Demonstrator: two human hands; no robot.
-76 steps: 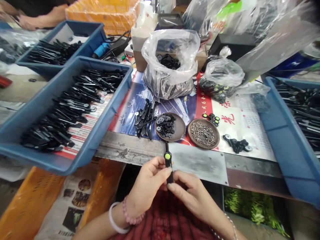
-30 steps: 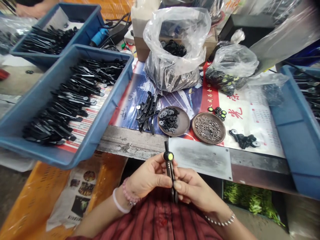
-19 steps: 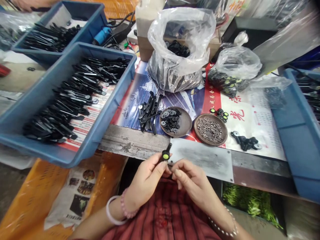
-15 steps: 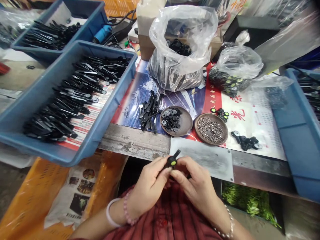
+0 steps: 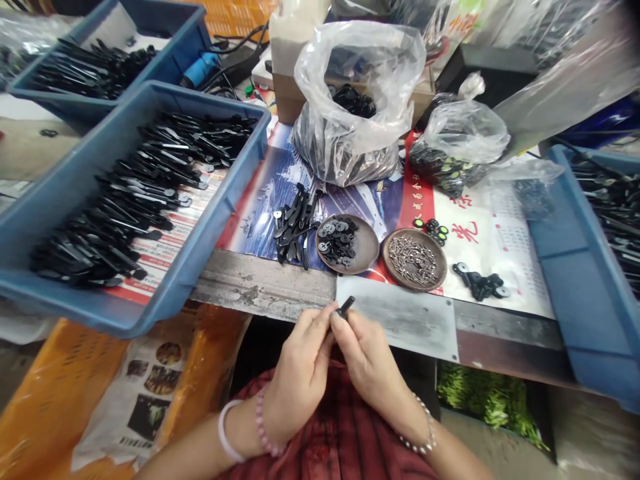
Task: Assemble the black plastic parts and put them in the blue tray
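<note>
Both hands meet in front of my body at the table's near edge. Between the fingers of my left hand (image 5: 303, 363) and my right hand (image 5: 367, 353) is a small black plastic part (image 5: 345, 306), its narrow end sticking up. The fingers cover most of it. My right thumb presses on its near side. Just beyond the hands lies a grey metal plate (image 5: 400, 327). Behind it stand a round dish (image 5: 367, 247) with black discs and a round dish (image 5: 439, 273) of small metal pins or rivets.
A blue bin (image 5: 200, 240) of long black parts stands at left, with another blue bin (image 5: 75, 107) behind it. Plastic bags (image 5: 345, 157) of black parts are at the back. Loose black pieces (image 5: 483, 283) lie at right, near a blue bin (image 5: 565, 280).
The hands have closed further over the black part. Its green spot, visible before, is now hidden. The right thumb has moved up onto it, and the camera view has shifted slightly.
</note>
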